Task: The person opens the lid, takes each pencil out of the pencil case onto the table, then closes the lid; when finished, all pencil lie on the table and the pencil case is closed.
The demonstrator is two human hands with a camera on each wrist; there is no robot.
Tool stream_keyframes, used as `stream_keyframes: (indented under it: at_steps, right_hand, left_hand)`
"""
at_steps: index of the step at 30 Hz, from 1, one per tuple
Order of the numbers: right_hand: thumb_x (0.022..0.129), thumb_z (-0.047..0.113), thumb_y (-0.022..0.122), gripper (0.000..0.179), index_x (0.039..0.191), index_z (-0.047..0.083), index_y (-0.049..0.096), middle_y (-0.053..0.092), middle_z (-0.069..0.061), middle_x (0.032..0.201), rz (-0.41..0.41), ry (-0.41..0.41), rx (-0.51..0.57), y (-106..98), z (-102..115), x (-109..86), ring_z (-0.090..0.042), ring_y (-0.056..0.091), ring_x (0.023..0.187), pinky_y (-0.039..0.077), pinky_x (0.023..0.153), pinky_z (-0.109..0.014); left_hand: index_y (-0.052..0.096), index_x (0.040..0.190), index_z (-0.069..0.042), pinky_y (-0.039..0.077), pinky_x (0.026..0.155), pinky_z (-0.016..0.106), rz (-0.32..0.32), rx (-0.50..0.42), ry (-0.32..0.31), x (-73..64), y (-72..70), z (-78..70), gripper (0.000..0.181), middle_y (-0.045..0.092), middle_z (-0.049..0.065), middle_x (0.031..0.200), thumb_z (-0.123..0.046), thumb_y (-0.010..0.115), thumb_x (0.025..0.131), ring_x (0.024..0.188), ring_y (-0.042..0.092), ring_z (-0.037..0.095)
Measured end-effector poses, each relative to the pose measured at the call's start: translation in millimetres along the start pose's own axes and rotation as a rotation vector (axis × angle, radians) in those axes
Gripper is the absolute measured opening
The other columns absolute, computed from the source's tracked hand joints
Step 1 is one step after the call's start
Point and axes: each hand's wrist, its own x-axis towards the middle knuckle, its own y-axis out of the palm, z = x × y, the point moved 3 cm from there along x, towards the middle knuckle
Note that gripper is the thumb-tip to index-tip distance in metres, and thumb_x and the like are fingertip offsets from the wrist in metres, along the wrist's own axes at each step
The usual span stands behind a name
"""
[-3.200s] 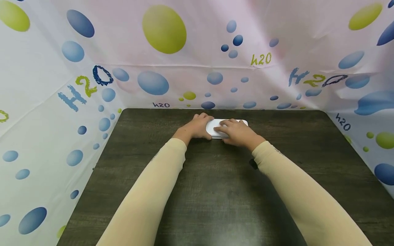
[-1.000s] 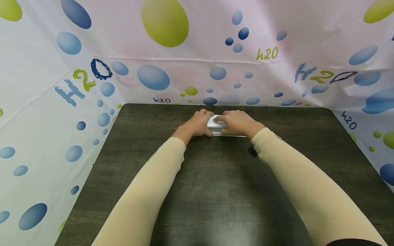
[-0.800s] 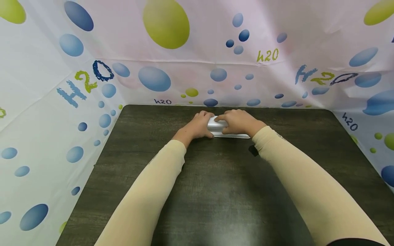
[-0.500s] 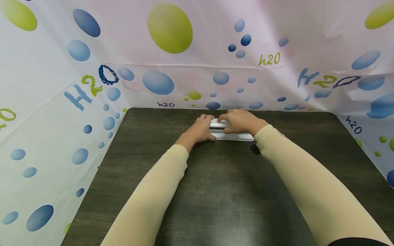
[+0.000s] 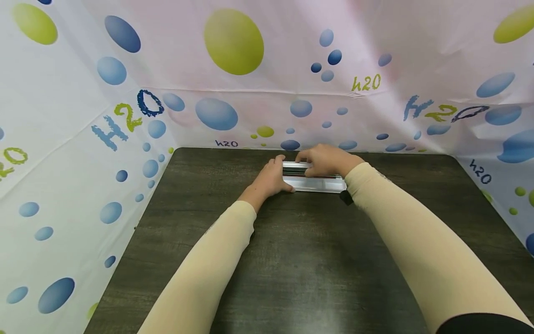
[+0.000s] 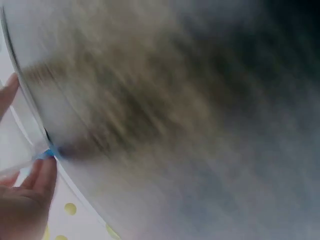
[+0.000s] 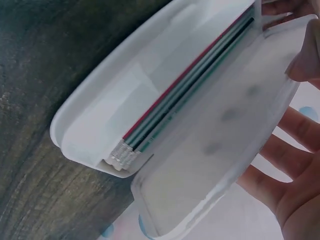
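Observation:
A white pencil case [image 5: 319, 185] lies on the dark table near its far edge, its lid [image 7: 215, 132] tilted up and back. Several pencils [image 7: 187, 87] with pale eraser ends, mostly dark green and one red, lie side by side inside, as the right wrist view shows. My left hand [image 5: 269, 179] grips the case's left end, thumb at the front and fingers behind. With thumb in front and fingers behind, my right hand [image 5: 326, 160] holds the raised lid. The left wrist view is partly blurred; the left fingers [image 6: 37, 185] touch the case at its edge.
The dark wood-look table [image 5: 288, 260] stretches toward me and to both sides. Just behind the case, a white sheet printed with bubbles [image 5: 217, 113] rises as a backdrop and continues along both sides.
The case was closed at first, with both hands on it. My right hand has since lifted the front of the lid upward and back, exposing the pencils. My left hand keeps its hold.

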Motion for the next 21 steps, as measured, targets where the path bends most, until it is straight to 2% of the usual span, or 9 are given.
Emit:
stream_keyframes:
  at_steps: [5,11,17,21]
  right_hand:
    - [0.094,0.018,0.068,0.047,0.141,0.016,0.067,0.076,-0.016,0.12,0.014,0.014,0.081,-9,-8,3.6,-0.029,0.072,0.105,0.059,0.089,-0.048]
    - [0.095,0.016,0.067,0.044,0.139,0.012,0.067,0.073,-0.021,0.122,0.057,0.001,0.145,-20,-12,11.0,-0.032,0.068,0.106,0.057,0.09,-0.048]
    - [0.097,0.011,0.065,0.042,0.139,0.009,0.066,0.069,-0.024,0.134,0.105,0.028,0.188,-28,-13,19.0,-0.035,0.066,0.117,0.056,0.094,-0.048]
    - [0.096,0.008,0.064,0.039,0.135,0.007,0.065,0.07,-0.021,0.13,0.122,0.047,0.2,-33,-11,23.0,-0.031,0.064,0.107,0.054,0.086,-0.04]
  left_hand:
    - [0.021,0.169,-0.005,0.04,0.129,0.047,-0.051,0.058,-0.052,-1.9,1.8,-1.9,0.122,0.043,0.022,0.166,-0.046,0.095,0.081,0.155,0.042,0.039]
    - [0.032,0.164,-0.001,0.042,0.127,0.046,-0.082,0.141,-0.058,-3.7,4.4,-2.8,0.116,0.051,0.019,0.16,-0.054,0.092,0.081,0.148,0.049,0.038]
    - [0.043,0.158,-0.001,0.047,0.122,0.047,-0.067,0.195,-0.051,-3.5,5.8,-3.1,0.106,0.057,0.016,0.156,-0.056,0.09,0.082,0.142,0.054,0.037]
    - [0.043,0.161,-0.003,0.044,0.125,0.049,-0.038,0.212,-0.043,-3.4,5.3,-4.5,0.104,0.054,0.014,0.161,-0.057,0.088,0.085,0.148,0.051,0.036]
